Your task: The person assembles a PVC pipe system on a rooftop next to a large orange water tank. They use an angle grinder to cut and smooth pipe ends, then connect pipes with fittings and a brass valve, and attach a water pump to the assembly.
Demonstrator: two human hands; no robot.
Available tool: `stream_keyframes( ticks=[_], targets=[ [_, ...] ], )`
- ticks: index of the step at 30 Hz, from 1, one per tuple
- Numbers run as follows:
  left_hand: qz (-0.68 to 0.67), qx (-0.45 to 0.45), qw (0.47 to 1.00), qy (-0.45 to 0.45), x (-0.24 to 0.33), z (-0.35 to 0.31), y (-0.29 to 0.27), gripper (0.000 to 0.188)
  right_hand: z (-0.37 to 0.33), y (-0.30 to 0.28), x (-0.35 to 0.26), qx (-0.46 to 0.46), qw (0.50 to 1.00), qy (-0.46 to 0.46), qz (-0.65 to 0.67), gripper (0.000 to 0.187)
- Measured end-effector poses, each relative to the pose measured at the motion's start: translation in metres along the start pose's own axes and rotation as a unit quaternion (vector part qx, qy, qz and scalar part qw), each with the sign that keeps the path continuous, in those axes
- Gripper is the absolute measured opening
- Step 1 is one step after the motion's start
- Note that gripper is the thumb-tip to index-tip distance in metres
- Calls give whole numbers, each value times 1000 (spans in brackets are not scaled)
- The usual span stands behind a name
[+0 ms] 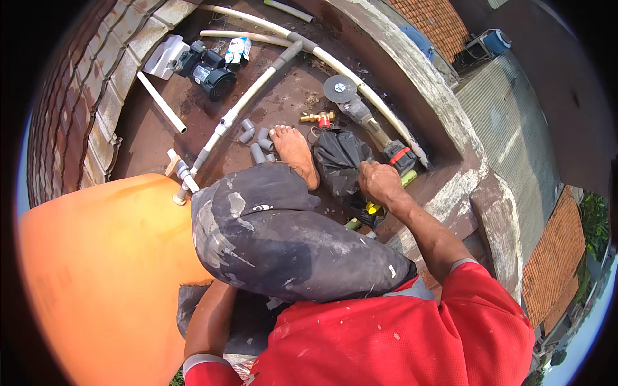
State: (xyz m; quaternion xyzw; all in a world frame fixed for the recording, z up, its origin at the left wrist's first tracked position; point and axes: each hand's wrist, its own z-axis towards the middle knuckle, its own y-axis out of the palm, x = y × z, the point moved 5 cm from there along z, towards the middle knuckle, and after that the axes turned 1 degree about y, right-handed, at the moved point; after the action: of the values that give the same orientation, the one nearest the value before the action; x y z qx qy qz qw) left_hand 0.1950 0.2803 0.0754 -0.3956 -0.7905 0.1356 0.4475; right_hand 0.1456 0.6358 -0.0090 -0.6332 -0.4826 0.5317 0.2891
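My right hand is closed on the edge of a black plastic bag, which lies crumpled beside my bare foot. What the bag holds is hidden. A cordless angle grinder with a round disc rests just beyond the bag, its red-and-black battery end close to my right hand. Near the bag's far side is a brass valve with a red part. Several grey pipe fittings lie left of my foot. My left forearm passes down behind my bent leg, so the left hand is hidden.
A long white pipe with grey joints runs across the brown floor. Beyond it sit a dark water pump and a small box. A large orange tank stands at left. A weathered parapet borders the right, with lower roofs beyond.
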Motion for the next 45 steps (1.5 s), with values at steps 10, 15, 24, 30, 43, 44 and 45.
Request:
stream_keyframes(
  ticks=[10, 15, 24, 30, 43, 44, 45],
  targets=[
    [-8, -71, 997, 13, 19, 59, 135, 40, -13, -63, -44, -73, 982, 44, 168, 31],
    [-21, -36, 999, -23, 9, 84, 185, 44, 28, -83, -18, -84, 983, 14, 162, 24],
    [-221, 57, 973, 9, 43, 78, 151, 34, 10, -135, -31, 137, 984, -108, 44, 27],
    [-473, 120, 873, -9, -35, 110, 204, 19, 40, -19, 16, 13, 999, -29, 9, 23],
    [-506, 127, 848, 97, -2, 111, 177, 28, 108, -65, -16, -206, 898, 174, 348, 59],
    [-509, 121, 847, 94, -7, 114, 180, 28, 111, -69, -30, -219, 917, 137, 303, 47],
    [-513, 115, 846, 91, -13, 117, 182, 28, 124, -56, -29, -206, 969, 38, 129, 40]
  ],
)
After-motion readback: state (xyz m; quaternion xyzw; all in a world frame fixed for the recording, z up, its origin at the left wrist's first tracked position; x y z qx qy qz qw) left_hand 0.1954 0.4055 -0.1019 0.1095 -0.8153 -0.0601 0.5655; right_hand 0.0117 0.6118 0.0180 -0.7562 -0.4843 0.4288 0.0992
